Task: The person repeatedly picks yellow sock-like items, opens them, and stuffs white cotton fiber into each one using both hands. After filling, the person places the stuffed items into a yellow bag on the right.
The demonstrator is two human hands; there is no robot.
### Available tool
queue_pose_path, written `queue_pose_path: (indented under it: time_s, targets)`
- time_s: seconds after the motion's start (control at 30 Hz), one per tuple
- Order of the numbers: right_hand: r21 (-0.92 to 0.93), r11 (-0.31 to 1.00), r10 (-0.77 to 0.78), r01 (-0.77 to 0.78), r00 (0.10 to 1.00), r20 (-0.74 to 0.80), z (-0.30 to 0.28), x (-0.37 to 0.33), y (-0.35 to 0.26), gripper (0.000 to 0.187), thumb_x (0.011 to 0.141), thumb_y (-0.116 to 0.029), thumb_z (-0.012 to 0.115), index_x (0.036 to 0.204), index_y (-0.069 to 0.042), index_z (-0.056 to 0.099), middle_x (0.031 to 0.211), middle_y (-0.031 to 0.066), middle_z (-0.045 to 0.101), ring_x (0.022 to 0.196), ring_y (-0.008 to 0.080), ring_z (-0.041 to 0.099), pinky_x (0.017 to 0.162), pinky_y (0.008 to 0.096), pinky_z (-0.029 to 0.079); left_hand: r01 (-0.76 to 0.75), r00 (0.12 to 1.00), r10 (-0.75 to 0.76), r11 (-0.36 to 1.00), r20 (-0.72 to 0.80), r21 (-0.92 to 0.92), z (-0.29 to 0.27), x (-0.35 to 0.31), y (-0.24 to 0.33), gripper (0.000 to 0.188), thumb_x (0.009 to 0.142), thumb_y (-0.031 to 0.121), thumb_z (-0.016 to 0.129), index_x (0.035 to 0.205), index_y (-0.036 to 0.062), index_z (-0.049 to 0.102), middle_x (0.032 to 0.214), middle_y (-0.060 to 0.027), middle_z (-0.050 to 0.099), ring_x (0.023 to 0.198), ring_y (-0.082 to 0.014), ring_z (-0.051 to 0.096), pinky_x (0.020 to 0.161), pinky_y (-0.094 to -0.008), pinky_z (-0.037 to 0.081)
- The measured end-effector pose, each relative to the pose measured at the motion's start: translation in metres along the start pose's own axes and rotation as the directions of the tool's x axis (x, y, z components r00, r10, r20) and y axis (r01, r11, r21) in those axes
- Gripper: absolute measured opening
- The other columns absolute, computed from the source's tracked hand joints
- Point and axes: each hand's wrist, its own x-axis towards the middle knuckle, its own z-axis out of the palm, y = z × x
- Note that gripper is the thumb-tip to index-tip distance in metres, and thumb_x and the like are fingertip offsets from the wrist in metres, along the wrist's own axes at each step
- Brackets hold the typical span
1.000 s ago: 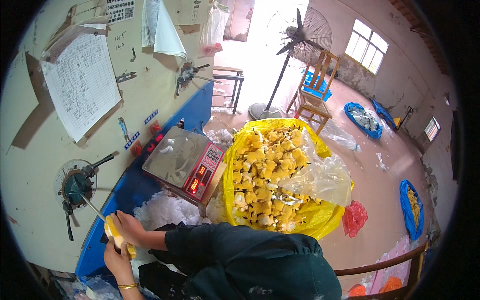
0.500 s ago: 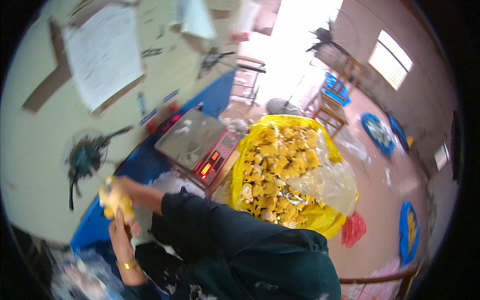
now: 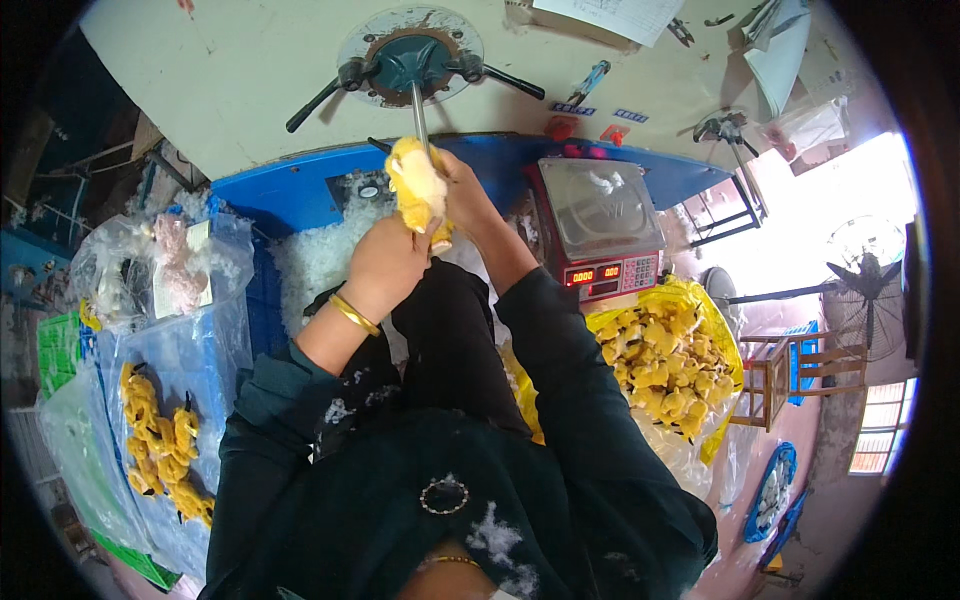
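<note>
Both the left hand (image 3: 385, 262) and the right hand (image 3: 462, 195) grip a yellow plush toy (image 3: 416, 185). The toy sits on a metal tube (image 3: 420, 108), with white stuffing (image 3: 315, 262) to the left.

The metal nozzle's (image 3: 421, 110) tip is hidden inside the yellow plush toy (image 3: 417, 188).

Wall: a cream panel (image 3: 250, 90) rises just beyond the hands, papers (image 3: 620, 15) pinned at its top.
Table: blue (image 3: 290, 185), running under the hands.
Floor: pinkish concrete (image 3: 790, 420), far right of the hands.
Furniture: a wooden chair (image 3: 790, 375) and a standing fan (image 3: 860, 285), well right.
Window: barred (image 3: 870, 425), lower right.
Light: bright daylight (image 3: 830, 200) from the right.
</note>
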Motion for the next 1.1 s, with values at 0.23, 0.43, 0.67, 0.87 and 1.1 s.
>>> queue_pose_path:
  time_s: [0.23,0.43,0.67,0.87,1.1]
  targets:
    - [0.151,0.987,-0.046,0.051,0.998,-0.036,-0.009,0.072,0.0,0.025,0.097,-0.02,0.042,0.102,-0.005,0.06,0.089,0.0026,0.062,0.077,0.0109,0.06,0.07,0.026,0.05,-0.143,0.961,0.228,0.894,-0.156,0.424,0.02,0.055,-0.012,0.019,0.086,0.024,0.057,0.088,0.0059,0.064,0.073,-0.0156,0.062,0.07,-0.036,0.062,0.06,-0.045,0.049]
    - [0.015,1.0,-0.009,0.009,0.999,-0.033,-0.008,0.038,0.009,0.021,0.092,-0.013,0.055,0.107,0.001,0.059,0.093,0.0081,0.065,0.083,0.014,0.062,0.073,0.0285,0.05,-0.247,0.943,0.315,0.878,-0.106,0.409,0.022,0.024,-0.021,0.02,0.086,0.022,0.06,0.096,0.0044,0.061,0.073,-0.0148,0.062,0.066,-0.0318,0.062,0.055,-0.0412,0.049]
    - [-0.16,0.987,-0.02,-0.011,0.981,-0.194,-0.019,0.071,-0.001,0.022,0.084,-0.015,0.057,0.095,0.001,0.067,0.086,0.0121,0.069,0.075,0.0199,0.066,0.068,0.0329,0.051,0.482,0.876,-0.113,0.182,0.468,-0.857,-0.015,0.024,0.027,0.025,0.09,0.019,0.061,0.107,0.0011,0.055,0.082,-0.0064,0.063,0.067,-0.014,0.062,0.053,-0.0221,0.051]
    - [-0.449,0.893,-0.095,-0.045,0.954,-0.284,-0.012,0.068,-0.015,0.023,0.085,-0.016,0.059,0.095,0.004,0.065,0.086,0.0142,0.068,0.074,0.0195,0.064,0.067,0.0339,0.049,0.483,0.874,-0.137,0.156,0.466,-0.861,-0.01,0.043,0.014,0.026,0.084,0.01,0.067,0.106,0.0005,0.057,0.087,-0.0066,0.063,0.069,-0.0148,0.06,0.054,-0.0221,0.05]
    - [0.122,0.975,0.215,-0.188,0.938,-0.273,-0.003,0.013,-0.025,0.024,0.083,-0.016,0.058,0.09,0.006,0.063,0.084,0.0171,0.066,0.074,0.0213,0.063,0.069,0.0374,0.049,0.562,0.827,-0.107,0.174,0.552,-0.808,-0.036,0.008,0.01,0.025,0.078,0.007,0.071,0.098,0.0004,0.058,0.075,-0.0062,0.059,0.052,-0.0089,0.053,0.04,-0.0184,0.038]
